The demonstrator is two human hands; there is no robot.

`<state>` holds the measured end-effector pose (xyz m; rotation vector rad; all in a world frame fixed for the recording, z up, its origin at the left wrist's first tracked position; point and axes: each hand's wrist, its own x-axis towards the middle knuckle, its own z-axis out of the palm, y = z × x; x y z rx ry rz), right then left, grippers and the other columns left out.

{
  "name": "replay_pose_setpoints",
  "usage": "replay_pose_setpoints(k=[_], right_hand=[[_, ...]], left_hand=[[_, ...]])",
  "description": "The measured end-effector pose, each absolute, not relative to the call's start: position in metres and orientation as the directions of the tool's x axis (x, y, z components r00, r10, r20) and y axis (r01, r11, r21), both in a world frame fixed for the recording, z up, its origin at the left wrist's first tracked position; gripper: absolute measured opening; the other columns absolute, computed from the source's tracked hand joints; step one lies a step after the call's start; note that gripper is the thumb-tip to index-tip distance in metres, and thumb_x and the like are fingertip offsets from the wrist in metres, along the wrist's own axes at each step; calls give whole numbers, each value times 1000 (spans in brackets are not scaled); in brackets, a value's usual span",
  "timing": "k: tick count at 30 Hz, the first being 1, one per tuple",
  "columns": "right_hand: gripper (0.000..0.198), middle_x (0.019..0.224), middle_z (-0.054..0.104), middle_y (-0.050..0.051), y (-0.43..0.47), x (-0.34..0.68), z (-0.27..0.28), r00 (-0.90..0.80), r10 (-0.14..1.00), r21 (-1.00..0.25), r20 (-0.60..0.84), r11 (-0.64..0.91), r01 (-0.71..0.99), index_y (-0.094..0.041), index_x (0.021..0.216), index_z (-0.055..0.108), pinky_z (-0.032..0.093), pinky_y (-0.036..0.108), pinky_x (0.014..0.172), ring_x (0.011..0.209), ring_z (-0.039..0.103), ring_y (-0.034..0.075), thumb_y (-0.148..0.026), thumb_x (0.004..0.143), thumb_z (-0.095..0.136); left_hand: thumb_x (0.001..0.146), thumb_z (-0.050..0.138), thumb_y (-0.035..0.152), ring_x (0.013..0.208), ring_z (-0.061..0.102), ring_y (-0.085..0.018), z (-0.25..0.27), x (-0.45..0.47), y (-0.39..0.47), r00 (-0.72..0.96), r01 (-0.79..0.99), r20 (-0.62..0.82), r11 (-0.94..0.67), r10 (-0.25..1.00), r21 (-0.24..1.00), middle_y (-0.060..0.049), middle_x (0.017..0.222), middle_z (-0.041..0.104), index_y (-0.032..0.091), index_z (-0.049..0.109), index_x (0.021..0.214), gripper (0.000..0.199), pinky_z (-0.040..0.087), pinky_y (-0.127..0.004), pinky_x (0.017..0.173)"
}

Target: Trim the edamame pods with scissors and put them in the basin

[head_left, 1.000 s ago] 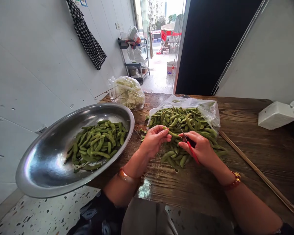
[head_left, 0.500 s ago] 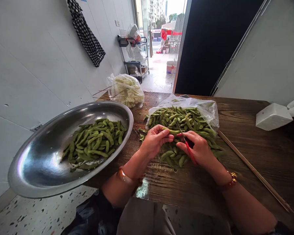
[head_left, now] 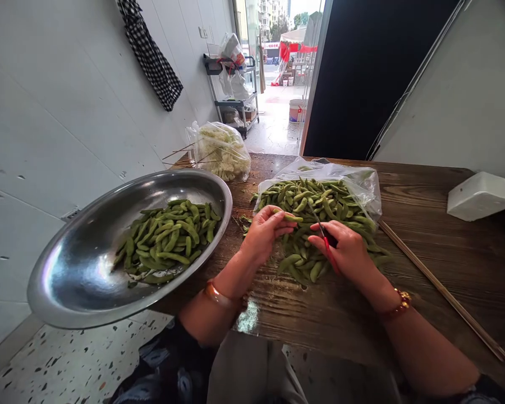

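Observation:
Between thumb and fingers, my left hand [head_left: 266,231] pinches a green edamame pod [head_left: 293,218]. My right hand [head_left: 345,247] grips red-handled scissors [head_left: 329,250], whose blades point up and away from me, just right of the pod and apart from it. Beneath and beyond both hands lies a heap of edamame pods [head_left: 307,193], partly on a clear plastic bag [head_left: 364,179] and partly loose on the table. To the left, a large steel basin [head_left: 76,275] holds a pile of edamame pods [head_left: 168,238].
A clear bag of pale cauliflower-like pieces [head_left: 223,151] with thin sticks stands behind the basin. Wooden skewers [head_left: 441,289] lie along the right of the dark wooden table [head_left: 421,219]. A white box [head_left: 480,196] sits at the right edge. Beyond the table stands a shelf cart [head_left: 235,101].
The scissors have drawn back from the pod, leaving a gap between my hands. The pod in my left hand now looks shorter. The whole view has shifted slightly.

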<state>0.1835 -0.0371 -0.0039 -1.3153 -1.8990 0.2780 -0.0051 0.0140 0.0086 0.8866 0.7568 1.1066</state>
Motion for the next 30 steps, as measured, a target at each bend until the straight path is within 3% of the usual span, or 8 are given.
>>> replay_pose_setpoints(k=[4,6,8,11,14,17,22,30], right_hand=[[32,87,66,6,-37,189,2,-58,866,-600,497,392,698,-20,98,65,48,33,70,76,61,20,-48,88,55],[33,87,66,7,-37,191,3,-40,863,-609,504,387,692,-20,99,65,48,33,71,77,61,20,-49,87,55],[34,88,66,7,-36,192,4,-37,862,-611,506,389,690,-20,99,65,48,33,72,78,62,21,-49,87,54],[35,88,66,7,-36,192,3,-42,862,-609,506,391,690,-20,100,66,48,32,71,78,61,20,-50,87,54],[35,86,65,6,-36,192,3,-44,861,-608,507,394,689,-20,100,66,48,31,70,76,60,19,-50,87,55],[34,85,65,5,-35,193,3,-47,860,-609,507,397,686,-19,99,66,47,30,70,75,60,19,-49,87,56],[35,89,65,5,-34,193,1,-80,870,-598,486,398,696,-20,103,66,47,31,73,79,61,19,-49,86,57],[38,91,63,5,-35,192,-1,-129,895,-593,426,384,708,-21,107,65,48,30,71,79,61,18,-49,83,61]], left_hand=[[78,59,30,59,59,-11,8,-7,18,282,-395,-85,197,956,897,1,68,59,17,51,84,16,50,-26,61],[77,60,34,50,47,-8,5,-5,19,268,-227,-48,111,962,968,5,59,50,17,54,81,18,42,-22,54],[75,64,34,51,41,-7,1,-2,18,255,81,51,-74,966,994,4,57,47,16,58,74,19,35,-21,53],[69,70,31,58,42,-10,-6,4,15,312,504,165,-310,936,806,2,61,51,17,61,69,17,30,-23,56],[68,67,21,61,43,-12,-10,6,15,366,651,165,-378,916,658,2,64,53,18,62,71,7,29,-25,57],[70,62,17,59,42,-10,-9,4,19,359,608,146,-350,922,712,3,61,50,17,61,72,2,29,-24,57],[72,63,33,54,34,-8,-1,-2,20,276,296,73,-157,958,942,5,57,43,14,57,72,20,25,-22,51],[70,66,35,56,32,-7,5,-1,12,317,174,46,-105,947,979,5,60,42,13,55,70,24,24,-21,52]])
